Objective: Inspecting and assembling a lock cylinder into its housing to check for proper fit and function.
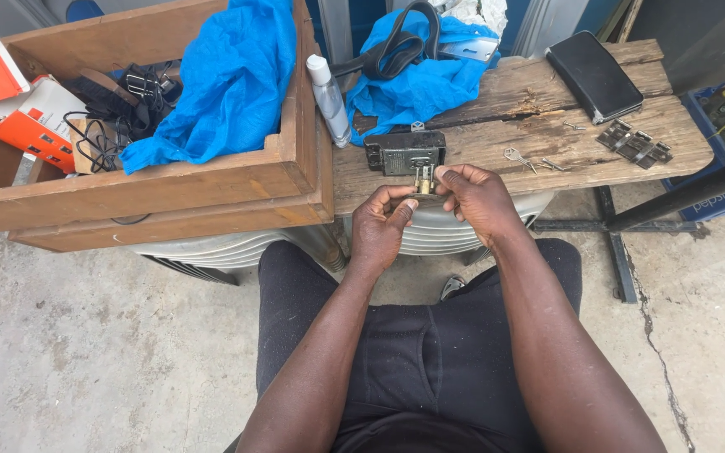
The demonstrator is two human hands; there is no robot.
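At frame centre, left hand [382, 220] and right hand [473, 198] pinch a brass lock cylinder [424, 179] just below the black lock body [405, 153]; seemingly mid-job, keys [515, 156] lie unused

**Bench layout, head view**

Weathered wooden plank bench [539, 126] spans frame centre to right. Open wooden crate [211, 180] on its left end, blue cloth [228, 84] inside. Black metal lock body [404, 153] at centre front edge; black rectangular case [593, 75] upper right; small metal hinge [633, 143] below the case.
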